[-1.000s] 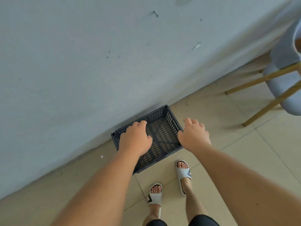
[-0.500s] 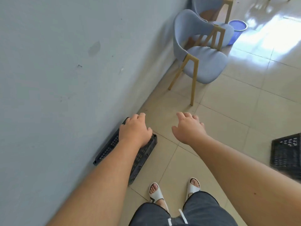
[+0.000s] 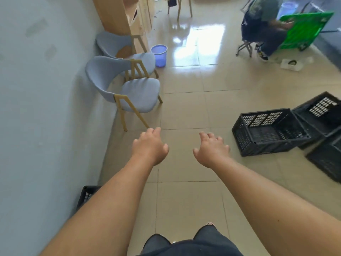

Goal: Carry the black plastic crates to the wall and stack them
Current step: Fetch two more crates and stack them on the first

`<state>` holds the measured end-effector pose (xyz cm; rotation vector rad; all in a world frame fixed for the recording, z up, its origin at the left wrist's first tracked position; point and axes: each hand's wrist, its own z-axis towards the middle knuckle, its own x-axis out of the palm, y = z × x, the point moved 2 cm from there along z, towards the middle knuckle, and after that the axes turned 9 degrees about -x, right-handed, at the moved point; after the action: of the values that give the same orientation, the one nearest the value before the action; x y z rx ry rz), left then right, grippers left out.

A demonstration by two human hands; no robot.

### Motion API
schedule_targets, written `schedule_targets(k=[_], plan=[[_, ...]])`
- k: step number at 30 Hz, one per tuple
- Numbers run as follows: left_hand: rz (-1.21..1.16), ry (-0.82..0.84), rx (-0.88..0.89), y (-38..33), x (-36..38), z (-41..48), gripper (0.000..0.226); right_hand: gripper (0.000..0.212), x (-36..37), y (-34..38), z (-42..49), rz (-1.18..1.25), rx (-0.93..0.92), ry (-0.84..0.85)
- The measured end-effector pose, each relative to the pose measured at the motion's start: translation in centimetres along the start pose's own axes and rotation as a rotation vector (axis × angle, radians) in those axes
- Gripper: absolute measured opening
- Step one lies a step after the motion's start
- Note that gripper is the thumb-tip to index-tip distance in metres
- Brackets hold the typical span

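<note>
One black plastic crate (image 3: 86, 194) sits on the floor against the pale wall (image 3: 36, 108) at lower left, mostly hidden behind my left forearm. My left hand (image 3: 150, 145) and my right hand (image 3: 212, 149) hover over bare tiles, both empty with fingers loosely spread. To the right, a black crate (image 3: 265, 132) stands on the floor with its open top up. Two more black crates, one behind it (image 3: 321, 109) and one nearer me (image 3: 328, 157), crowd the right edge.
Two grey chairs with wooden legs, the nearer one (image 3: 136, 93), stand along the wall ahead. A blue bucket (image 3: 159, 55) and a wooden cabinet (image 3: 121, 13) lie beyond them. A seated person (image 3: 263, 26) holds a green board at the far right.
My hands let go of the crate by the wall. My view swung right, away from the wall, bringing the other crates into sight.
</note>
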<state>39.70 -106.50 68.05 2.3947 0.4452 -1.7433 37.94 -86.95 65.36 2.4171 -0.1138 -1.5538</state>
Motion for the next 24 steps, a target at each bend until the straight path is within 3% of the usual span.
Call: schedule_targets(k=[10,18,24], plan=[[0.083,0.035,0.293,-22.8,1.2,1.9,0.068,0.068,-5.9,-22.4,-2.2,0.098,0.357,-0.105],[0.148,0.109,0.497,-34.9,3.2,7.6,0.065,0.064,-7.0,-32.0,-0.2,0.233,0.587,-0.075],[0.203,0.144,0.668,-43.3,3.4,13.0,0.065,0.061,-10.2,-37.8,2.6,0.332,0.783,-0.145]])
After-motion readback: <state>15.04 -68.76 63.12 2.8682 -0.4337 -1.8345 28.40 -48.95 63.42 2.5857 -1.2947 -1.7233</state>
